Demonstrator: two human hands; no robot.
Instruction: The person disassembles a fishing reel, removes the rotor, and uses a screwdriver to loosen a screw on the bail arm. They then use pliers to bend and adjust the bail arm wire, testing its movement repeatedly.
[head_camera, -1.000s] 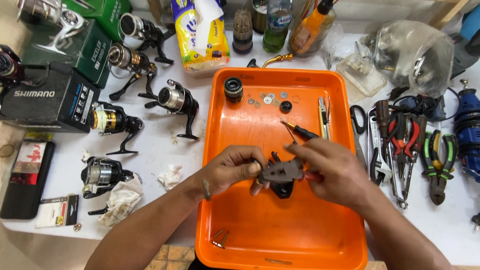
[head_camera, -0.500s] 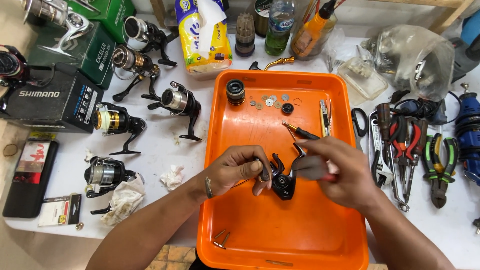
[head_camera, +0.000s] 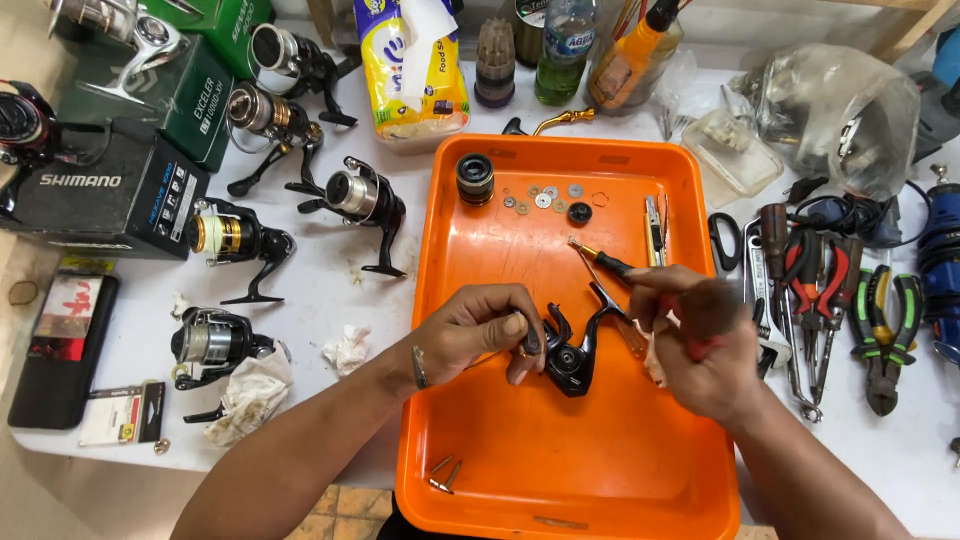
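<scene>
While left hand (head_camera: 480, 335) gripped black reel body (head_camera: 570, 362) mid-tray (head_camera: 600, 480), right hand (head_camera: 700, 345) clasped screwdriver (head_camera: 600, 260); spool (head_camera: 475, 178), washers (head_camera: 545, 195) already off near far edge, reassembly left.

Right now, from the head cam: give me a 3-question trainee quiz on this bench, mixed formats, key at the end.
1. True or false: the left hand steadies the black reel body over the orange tray.
2. Which tool does the right hand hold? A) red-handled pliers B) screwdriver C) scissors
3. Fill in: the small washers lie in the tray's far end, between the dark spool and the ____ at the tray's right rim.

Key
1. True; its fingers touch the body.
2. B; the screwdriver runs up-left from the hand, which looks blurred.
3. Utility knife.
</scene>
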